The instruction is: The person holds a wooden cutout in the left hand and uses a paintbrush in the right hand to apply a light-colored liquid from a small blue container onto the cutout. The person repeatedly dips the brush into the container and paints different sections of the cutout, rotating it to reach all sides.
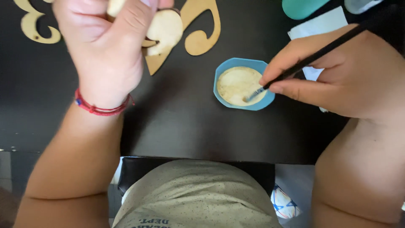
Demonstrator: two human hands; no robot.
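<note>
My left hand (105,42) grips a pale wooden cut-out piece (165,29) above the black table (181,118); a red cord bracelet circles that wrist. My right hand (333,71) holds a thin black paintbrush (312,57), and its bristle tip dips into a small blue dish (243,83) of cream-coloured paint in the middle of the table.
Another curly wooden cut-out (202,29) lies at the table's far side, and a further one (36,25) at the far left. A white paper (316,29) and a teal container (301,6) sit at the far right. A patterned ball (283,202) rests on the floor.
</note>
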